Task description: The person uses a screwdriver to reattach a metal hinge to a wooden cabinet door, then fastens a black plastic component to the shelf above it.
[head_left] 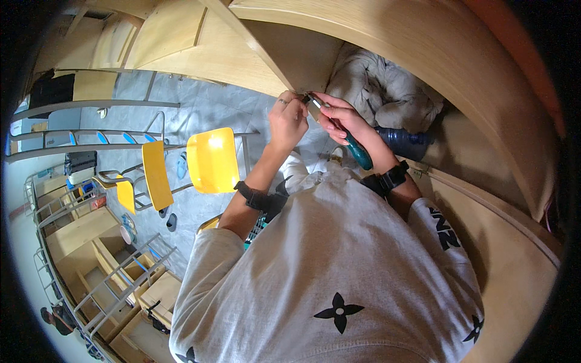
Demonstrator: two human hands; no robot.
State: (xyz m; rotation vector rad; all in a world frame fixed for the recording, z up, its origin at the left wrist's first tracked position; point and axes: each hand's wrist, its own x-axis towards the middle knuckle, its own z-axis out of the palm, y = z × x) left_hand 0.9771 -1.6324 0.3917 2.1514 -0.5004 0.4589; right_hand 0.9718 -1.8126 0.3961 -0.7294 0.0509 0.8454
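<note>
My left hand (289, 121) is closed, its fingertips pinched at the lower corner of an upright wooden panel (257, 48). Whatever those fingers hold is hidden or too small to make out. Close beside it, my right hand (344, 118) grips a hand tool with a dark green handle (358, 152). The handle slants down to the right below the palm, and the tool's shiny upper end reaches the left fingertips. Its exact kind is not clear. Both hands meet at the panel's corner, in front of an open wooden cabinet compartment.
Inside the compartment lie crumpled grey bedding (384, 85) and a blue clear plastic water jug (402, 142). Yellow chairs (212, 160) stand to the left on the grey tiled floor, beside metal bunk frames (91, 147). Dark slippers (172, 222) lie near the chairs. A curved wooden edge (423, 48) arches overhead.
</note>
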